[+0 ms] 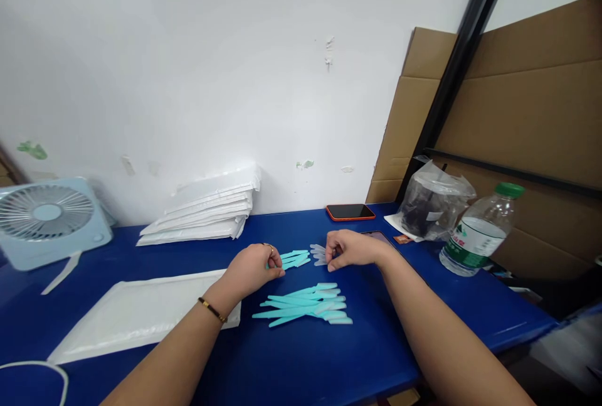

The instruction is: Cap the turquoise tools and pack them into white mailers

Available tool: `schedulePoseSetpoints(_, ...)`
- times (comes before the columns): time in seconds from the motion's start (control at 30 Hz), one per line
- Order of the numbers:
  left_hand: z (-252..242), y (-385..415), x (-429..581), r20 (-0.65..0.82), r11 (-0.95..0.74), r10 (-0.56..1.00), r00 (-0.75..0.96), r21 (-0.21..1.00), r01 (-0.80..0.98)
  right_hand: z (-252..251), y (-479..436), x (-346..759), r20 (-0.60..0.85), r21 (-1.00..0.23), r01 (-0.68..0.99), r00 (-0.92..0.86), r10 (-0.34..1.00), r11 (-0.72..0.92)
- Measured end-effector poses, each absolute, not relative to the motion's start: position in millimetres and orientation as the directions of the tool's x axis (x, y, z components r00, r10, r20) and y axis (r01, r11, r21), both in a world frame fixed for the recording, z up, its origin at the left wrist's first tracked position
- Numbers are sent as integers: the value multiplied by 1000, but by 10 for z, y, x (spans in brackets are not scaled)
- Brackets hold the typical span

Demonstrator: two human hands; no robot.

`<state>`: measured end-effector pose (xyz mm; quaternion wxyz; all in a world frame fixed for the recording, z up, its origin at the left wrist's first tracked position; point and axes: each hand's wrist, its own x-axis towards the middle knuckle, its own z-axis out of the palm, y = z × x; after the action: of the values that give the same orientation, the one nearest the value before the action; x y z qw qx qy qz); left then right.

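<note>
My left hand (258, 266) has its thumb and fingers pinched around the left ends of a small bunch of turquoise eyebrow razors (296, 259). To the right of that bunch, several translucent whitish strips (318, 255) fan out on the table. My right hand (350, 248) is at their right ends, fingers curled toward the thumb; what lies between the fingertips is partly hidden. Nearer to me lies a second, looser pile of turquoise eyebrow razors (305, 304), pale blade ends pointing right, with neither hand on it.
On the blue table (282, 368), a white padded envelope (136, 312) lies left, a stack of such envelopes (207, 208) behind. A fan (47, 218) stands far left. Rightward are an orange-edged phone (350, 212), a bagged cup (430, 205) and a water bottle (482, 236).
</note>
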<state>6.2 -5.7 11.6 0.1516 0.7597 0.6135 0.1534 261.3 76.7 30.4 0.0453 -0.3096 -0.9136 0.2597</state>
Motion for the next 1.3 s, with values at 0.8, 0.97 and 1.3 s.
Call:
schedulePoseSetpoints(0.8,182,-157,153,13,-233,967,256,464,855,290,599,2474,-67,-519,382,-910,409,765)
schedulePoseSetpoints(0.97,169,-235,249,-126,-282,907,402,528,801,226,549,2363,-140,-541,381,-920,366,750)
schedulePoseSetpoints(1.3,141,-75,57,-8,-186,980,200,330,926,201,746,2548,77,-465,518,-784,616,718)
